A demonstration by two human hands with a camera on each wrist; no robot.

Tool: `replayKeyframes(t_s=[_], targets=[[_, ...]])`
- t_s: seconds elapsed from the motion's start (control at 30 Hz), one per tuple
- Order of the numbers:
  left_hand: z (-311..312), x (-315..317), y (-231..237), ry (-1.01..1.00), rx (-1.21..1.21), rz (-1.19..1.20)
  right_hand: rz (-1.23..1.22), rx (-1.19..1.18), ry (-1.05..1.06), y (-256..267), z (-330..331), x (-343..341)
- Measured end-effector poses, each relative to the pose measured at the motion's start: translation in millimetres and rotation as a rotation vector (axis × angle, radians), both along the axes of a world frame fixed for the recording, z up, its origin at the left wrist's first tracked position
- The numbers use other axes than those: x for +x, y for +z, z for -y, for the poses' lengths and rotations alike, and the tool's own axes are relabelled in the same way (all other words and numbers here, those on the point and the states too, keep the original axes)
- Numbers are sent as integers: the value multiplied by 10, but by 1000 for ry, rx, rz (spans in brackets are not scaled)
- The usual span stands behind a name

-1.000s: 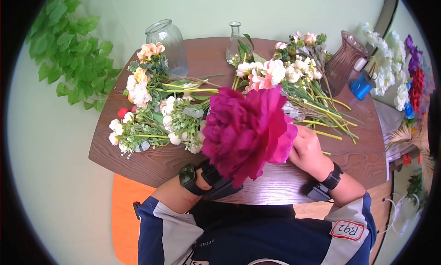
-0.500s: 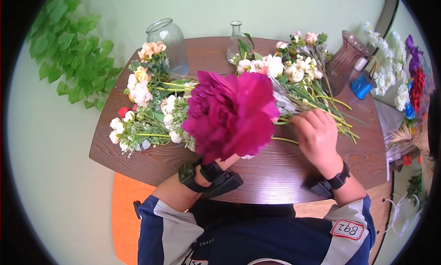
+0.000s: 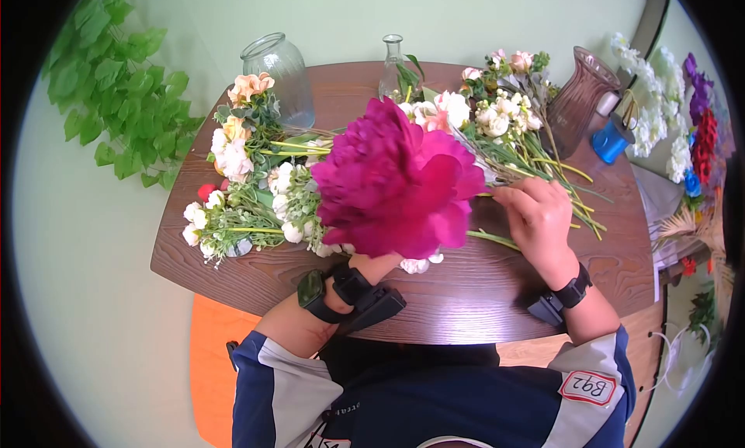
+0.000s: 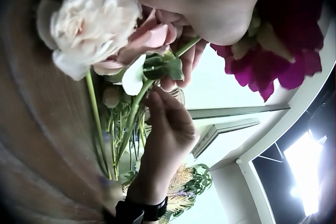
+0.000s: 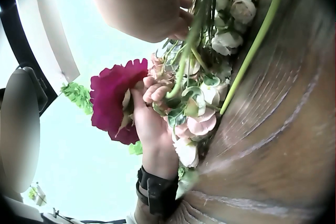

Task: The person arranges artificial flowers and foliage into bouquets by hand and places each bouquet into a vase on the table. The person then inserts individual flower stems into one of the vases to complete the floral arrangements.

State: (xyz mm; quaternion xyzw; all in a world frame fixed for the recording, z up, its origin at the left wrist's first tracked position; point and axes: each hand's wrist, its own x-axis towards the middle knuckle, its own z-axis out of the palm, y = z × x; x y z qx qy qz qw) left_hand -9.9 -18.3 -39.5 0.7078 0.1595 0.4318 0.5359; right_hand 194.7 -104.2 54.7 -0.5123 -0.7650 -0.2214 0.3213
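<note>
A large magenta flower hides most of my left hand in the head view. From the right wrist view, my left hand has its fingers curled just beneath the magenta bloom, gripping its stem, with pale pink flowers alongside. My right hand is to the right of the bloom, fingers bent. In the left wrist view my right hand pinches at a green stem below a leaf. A white flower and a pink flower show beside that stem.
Cut flower bunches lie left and right on the brown table. Behind them stand a clear ribbed vase, a small bottle and a purple vase. Blue spool at right.
The magenta flower has moved left and up from its earliest position. My right hand has moved away from it to the right, and a white flower now shows below the bloom.
</note>
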Motion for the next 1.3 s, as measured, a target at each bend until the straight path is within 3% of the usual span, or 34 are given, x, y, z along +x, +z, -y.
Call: replayKeyframes(t_s=[0.07,0.1,0.13,0.2,0.37,0.47,0.53,0.57,0.7,0.97,1.0,1.13,1.3], targets=[[66,-49,172,5,-66,-54,11,-39,-15,-21,-25,13],[93,4,321,-147,-215,179,1,-38,18,-27,-46,18],[111,18,399,-147,-214,180,-8,-35,52,-28,-60,19],[137,22,508,181,18,158,-40,-33,120,36,-42,-12],[194,-20,679,108,86,233,-110,-183,407,-1,15,-102],[169,-7,574,75,-118,325,-139,-369,384,-94,61,-105],[93,4,439,-134,-223,464,-197,-398,422,-123,40,-117],[69,0,387,-134,-221,464,-295,-507,460,-111,39,-131],[15,-47,176,-36,-92,126,-492,-828,522,-126,60,-142],[216,-323,-210,152,156,-549,-650,-1106,582,-240,43,-180],[187,-311,-222,152,155,-548,-722,-1203,564,-258,41,-187],[89,-214,-170,126,191,-472,-668,-1169,567,-300,19,-179],[-18,-23,-87,89,238,-379,-895,-1151,469,-310,25,-165]])
